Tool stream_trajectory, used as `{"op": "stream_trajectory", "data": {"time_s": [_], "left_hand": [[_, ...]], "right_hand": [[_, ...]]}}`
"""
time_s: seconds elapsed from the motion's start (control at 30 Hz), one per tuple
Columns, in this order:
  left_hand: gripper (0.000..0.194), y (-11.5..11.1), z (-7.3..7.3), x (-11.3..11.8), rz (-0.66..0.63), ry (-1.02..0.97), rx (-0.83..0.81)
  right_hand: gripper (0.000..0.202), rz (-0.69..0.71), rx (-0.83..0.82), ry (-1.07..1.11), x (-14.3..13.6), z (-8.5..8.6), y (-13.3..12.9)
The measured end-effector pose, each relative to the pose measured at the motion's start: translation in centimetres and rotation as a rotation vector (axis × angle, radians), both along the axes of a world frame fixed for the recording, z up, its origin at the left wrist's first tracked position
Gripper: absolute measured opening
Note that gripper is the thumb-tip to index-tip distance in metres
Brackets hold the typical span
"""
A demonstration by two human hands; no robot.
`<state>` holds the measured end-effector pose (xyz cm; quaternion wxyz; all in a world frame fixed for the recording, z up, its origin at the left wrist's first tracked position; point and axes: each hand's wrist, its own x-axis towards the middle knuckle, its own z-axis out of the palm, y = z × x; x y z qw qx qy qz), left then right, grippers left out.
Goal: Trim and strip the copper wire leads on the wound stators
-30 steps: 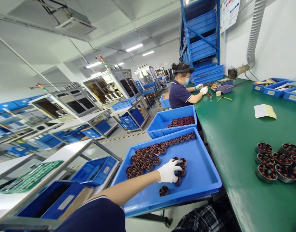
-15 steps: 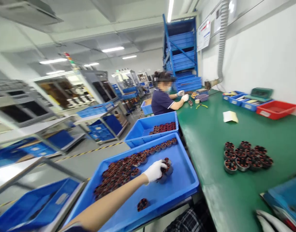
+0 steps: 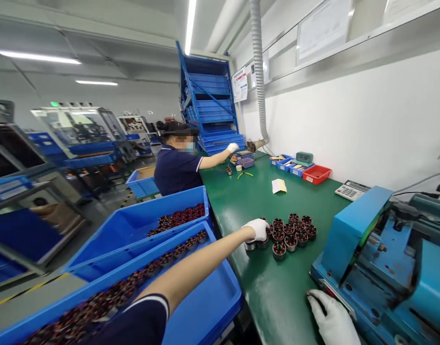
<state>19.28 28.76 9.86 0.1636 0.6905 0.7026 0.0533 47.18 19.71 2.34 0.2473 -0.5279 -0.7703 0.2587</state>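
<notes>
Round drum-shaped parts (image 3: 289, 229), grey metallic sides, coppery-red wound tops with dark gaps, clustered upright on smooth, slightly glossy green bench (image 3: 270, 292). Left hand (image 3: 256, 229), white fabric glove, fingers part-curled over parts at cluster's left edge, touching; cannot tell if grasping or released. Right hand (image 3: 331, 320), also white-gloved, thumb and forefinger bent with small gap between, just beside blue machine (image 3: 392, 273), scuffed paint, boxy hood; cannot tell if anything held. More such parts heaped, tapering to 1 row, in blue plastic bin (image 3: 203, 311), left forearm (image 3: 202, 263) across it
</notes>
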Motion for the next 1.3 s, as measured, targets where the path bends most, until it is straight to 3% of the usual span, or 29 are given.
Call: {"op": "stream_trajectory", "data": {"time_s": [0.1, 0.2, 0.3, 0.4, 0.47, 0.53, 0.6, 0.67, 0.73, 0.83, 0.93, 1.03, 1.17, 1.23, 1.3], "left_hand": [[0.025, 1.6, -0.1, 3.6, -0.072, -0.044, -0.073], [0.035, 0.9, 0.9, 5.0, -0.091, -0.13, -0.003], [0.049, -2.4, 3.0, 4.0, -0.06, -0.227, 0.164], [0.038, -7.3, 5.3, 2.2, 0.006, -0.346, 0.353], [0.033, -10.2, 6.0, 1.7, 0.138, -0.641, 0.64], [0.03, -11.8, 5.2, 2.4, 0.166, -0.691, 0.747], [0.028, -12.0, 3.1, 4.2, 0.02, -0.506, 0.668], [0.038, -11.0, 0.5, 6.2, -0.125, -0.234, 0.555], [0.043, -9.8, -1.6, 7.7, -0.137, -0.035, 0.493], [0.026, -9.1, -3.1, 9.1, -0.146, 0.093, 0.484], [0.015, -11.1, -3.3, 10.6, -0.281, 0.015, 0.361], [0.023, -15.2, -3.6, 13.0, -0.409, -0.187, 0.093], [0.06, -19.8, -4.4, 14.9, -0.51, -0.436, 0.038], [0.084, -20.3, -5.1, 14.8, -0.518, -0.504, 0.097], [0.096, -19.7, -5.9, 14.6, -0.478, -0.499, 0.171]], "right_hand": [[0.032, 0.02, -0.06, -0.04, -0.2, 0.7, 0.0], [0.034, 0.005, -0.053, -0.044, -0.2, 0.6, -0.1], [0.035, -0.016, -0.026, -0.012, 0.0, -0.1, -0.2], [0.033, -0.02, 0.0, 0.013, 0.2, -0.7, -0.3], [0.032, -0.023, 0.016, 0.028, 0.1, -0.8, -0.3], [0.031, -0.025, 0.046, 0.045, -0.1, -0.6, -0.3], [0.032, -0.035, 0.079, 0.055, -0.1, -0.3, -0.5], [0.034, -0.085, 0.098, 0.052, 0.2, -0.2, -1.2], [0.034, -0.15, 0.088, 0.041, 0.9, -0.4, -2.7], [0.031, -0.239, 0.024, 0.098, 2.2, -1.5, -6.4], [0.032, -0.425, -0.085, 0.303, 2.5, -2.5, -10.3], [0.039, -0.584, -0.218, 0.566, 2.3, -2.2, -12.6], [0.051, -0.57, -0.243, 0.605, 3.0, -0.1, -12.9], [0.049, -0.572, -0.26, 0.561, 3.7, 0.7, -12.7], [0.05, -0.565, -0.325, 0.583, 4.4, 1.0, -12.4]]}}
